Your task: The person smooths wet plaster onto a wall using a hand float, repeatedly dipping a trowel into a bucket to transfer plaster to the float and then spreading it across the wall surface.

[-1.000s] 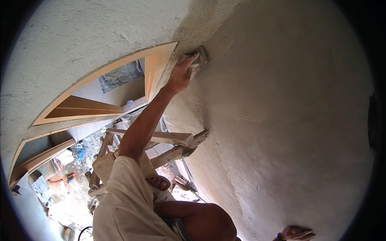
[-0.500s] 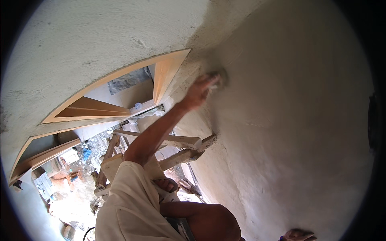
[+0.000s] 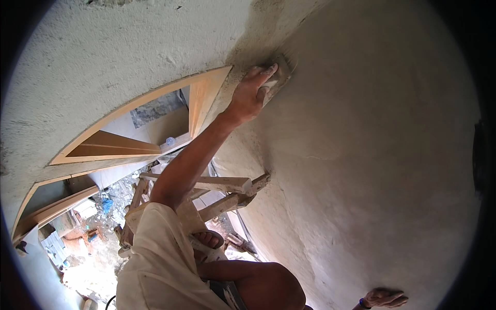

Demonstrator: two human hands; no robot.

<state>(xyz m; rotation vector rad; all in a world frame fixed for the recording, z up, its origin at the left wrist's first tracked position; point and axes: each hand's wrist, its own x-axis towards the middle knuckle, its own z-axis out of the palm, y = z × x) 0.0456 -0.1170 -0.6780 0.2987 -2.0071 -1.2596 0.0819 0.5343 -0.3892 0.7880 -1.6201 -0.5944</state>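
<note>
My left hand (image 3: 250, 93) is reached up and closed around a flat rectangular plastering float (image 3: 281, 78). The float lies against the grey plastered wall (image 3: 372, 134), at the corner where it meets the rougher pale wall (image 3: 129, 57). Fingers hide the float's handle. At the lower right, my right hand (image 3: 385, 298) rests on the smooth wall with its fingers stretched out and nothing seen in it. A dark band circles that wrist.
An orange-brown wooden frame (image 3: 209, 93) opens in the left wall. Below me stands a rough timber scaffold (image 3: 222, 183), with my foot (image 3: 208, 239) on its boards. My bent knee (image 3: 279, 289) is near the wall. Rubble and debris (image 3: 111, 199) cover the floor far down.
My left hand has moved the float up and slightly left along the wall corner. My right hand shows more fully, and the view has shifted a little.
</note>
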